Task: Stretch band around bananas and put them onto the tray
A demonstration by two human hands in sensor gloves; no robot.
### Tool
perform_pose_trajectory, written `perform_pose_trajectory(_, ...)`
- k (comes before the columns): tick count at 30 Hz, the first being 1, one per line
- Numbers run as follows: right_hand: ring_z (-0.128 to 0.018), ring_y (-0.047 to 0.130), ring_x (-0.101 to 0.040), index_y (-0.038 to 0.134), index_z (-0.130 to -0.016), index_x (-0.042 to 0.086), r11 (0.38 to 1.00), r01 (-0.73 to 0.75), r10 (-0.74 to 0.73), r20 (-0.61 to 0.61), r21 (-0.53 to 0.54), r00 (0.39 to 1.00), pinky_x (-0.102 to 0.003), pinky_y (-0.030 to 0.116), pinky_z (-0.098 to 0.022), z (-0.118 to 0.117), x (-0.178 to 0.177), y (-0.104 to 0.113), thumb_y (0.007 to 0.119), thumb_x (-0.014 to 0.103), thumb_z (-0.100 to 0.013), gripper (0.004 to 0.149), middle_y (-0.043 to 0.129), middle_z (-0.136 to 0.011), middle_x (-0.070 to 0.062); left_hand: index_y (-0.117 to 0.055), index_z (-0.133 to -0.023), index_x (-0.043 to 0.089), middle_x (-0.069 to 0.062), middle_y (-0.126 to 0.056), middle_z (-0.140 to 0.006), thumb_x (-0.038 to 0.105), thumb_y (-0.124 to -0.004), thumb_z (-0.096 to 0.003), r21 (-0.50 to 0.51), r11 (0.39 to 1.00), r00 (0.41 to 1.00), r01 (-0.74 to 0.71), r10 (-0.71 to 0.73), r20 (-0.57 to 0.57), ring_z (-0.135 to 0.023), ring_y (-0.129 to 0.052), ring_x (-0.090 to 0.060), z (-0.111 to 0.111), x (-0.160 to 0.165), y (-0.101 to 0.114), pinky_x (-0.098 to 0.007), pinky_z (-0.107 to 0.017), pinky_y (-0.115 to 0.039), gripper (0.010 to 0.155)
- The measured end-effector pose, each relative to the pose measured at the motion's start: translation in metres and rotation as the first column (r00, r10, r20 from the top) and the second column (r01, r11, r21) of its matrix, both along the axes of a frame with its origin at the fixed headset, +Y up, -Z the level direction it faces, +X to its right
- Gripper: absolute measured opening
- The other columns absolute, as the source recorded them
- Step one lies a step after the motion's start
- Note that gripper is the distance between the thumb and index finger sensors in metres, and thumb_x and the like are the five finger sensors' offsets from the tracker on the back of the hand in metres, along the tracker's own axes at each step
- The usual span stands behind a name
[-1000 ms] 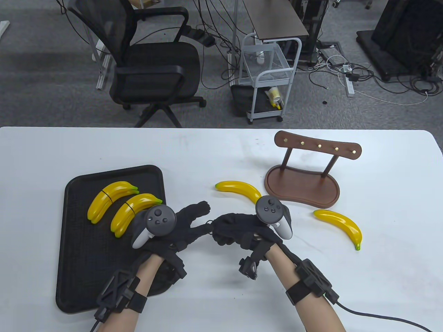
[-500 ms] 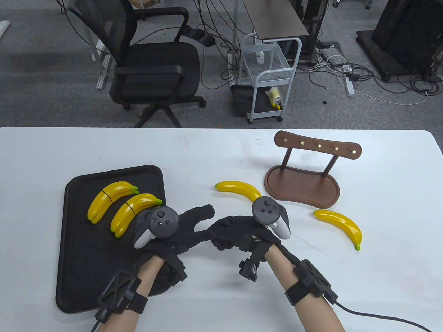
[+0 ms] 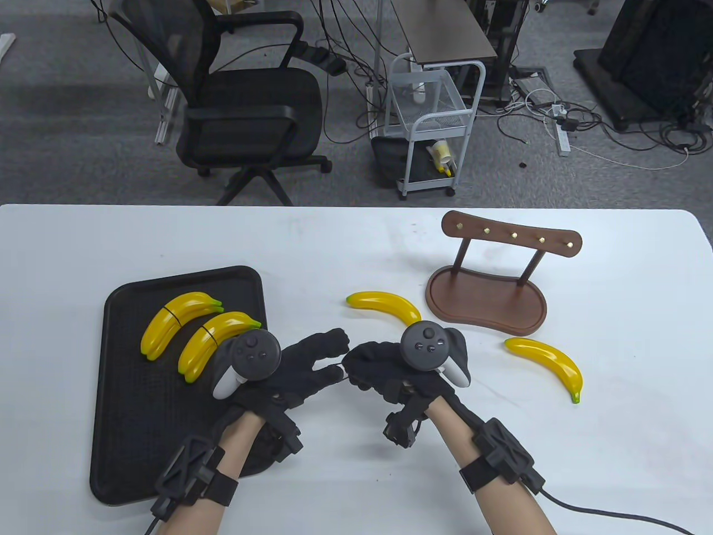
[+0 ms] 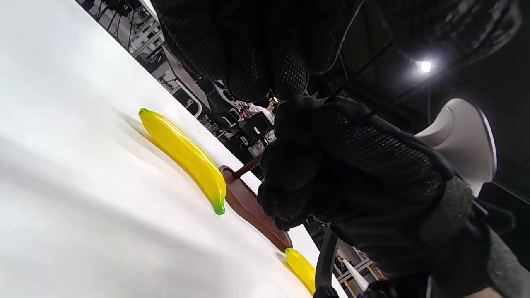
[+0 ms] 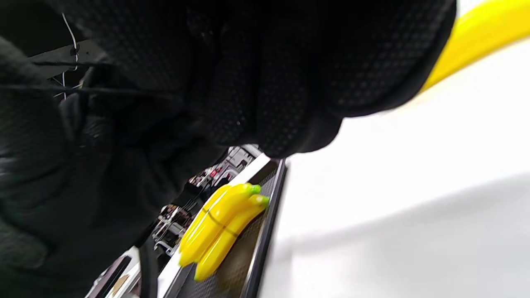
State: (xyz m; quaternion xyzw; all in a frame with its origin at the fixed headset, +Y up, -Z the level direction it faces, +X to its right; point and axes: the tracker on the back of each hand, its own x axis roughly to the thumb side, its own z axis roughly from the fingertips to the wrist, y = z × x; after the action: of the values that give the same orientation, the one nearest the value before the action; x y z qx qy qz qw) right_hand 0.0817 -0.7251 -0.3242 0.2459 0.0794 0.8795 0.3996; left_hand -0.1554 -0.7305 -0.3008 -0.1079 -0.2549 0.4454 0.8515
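While my left hand (image 3: 303, 362) spreads its fingers at the tray's (image 3: 133, 423) right edge, my right hand (image 3: 379, 370) curls just beside it, fingertips meeting; a thin band (image 3: 341, 372) seems pinched between them, though I cannot tell for sure. Two banded banana pairs (image 3: 181, 323) (image 3: 217, 343) lie on the tray's far half. Loose bananas (image 3: 384, 306) (image 3: 548, 365) rest on the table either side of the wooden stand (image 3: 484, 301).

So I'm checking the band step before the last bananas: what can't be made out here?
- Band: too thin and dark against the left hand and right hand in the table view.
- Right hand's grip: glove fills the right wrist view.
- Near banana: its end hidden by the tracker.
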Motion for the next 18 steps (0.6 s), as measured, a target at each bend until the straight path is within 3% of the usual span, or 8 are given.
perform_pose_trajectory(10, -0.049, 0.104, -0.027, 0.089, -0.079, 0.010, 0.989, -0.022, 0.001, 0.142, 0.148, 0.990, -0.045, 0.086, -0.034, 0.001, 0.007, 0.014, 0.079, 0.037, -0.055, 0.037, 0.101, -0.065, -0.008, -0.064, -0.106, 0.031, 0.003, -0.074, -0.114, 0.067, -0.061, -0.0423, -0.090, 0.987, 0.990, -0.136, 0.140, 0.037, -0.104, -0.080, -0.028, -0.004, -0.006, -0.005, -0.048, -0.081, -0.064, 0.073)
perform_pose_trajectory(18, -0.050, 0.103, -0.028, 0.088, -0.080, 0.010, 0.989, 0.029, -0.055, 0.173, 0.148, 0.983, -0.045, 0.086, -0.035, 0.001, 0.009, 0.014, 0.078, 0.036, -0.055, 0.037, 0.100, -0.067, -0.008, -0.069, -0.103, 0.031, 0.003, -0.078, -0.111, 0.065, -0.061, -0.0429, -0.112, 0.981, 0.981, -0.158, 0.169, 0.094, -0.102, -0.083, -0.028, -0.004, -0.003, -0.004, -0.048, -0.079, -0.067, 0.070)
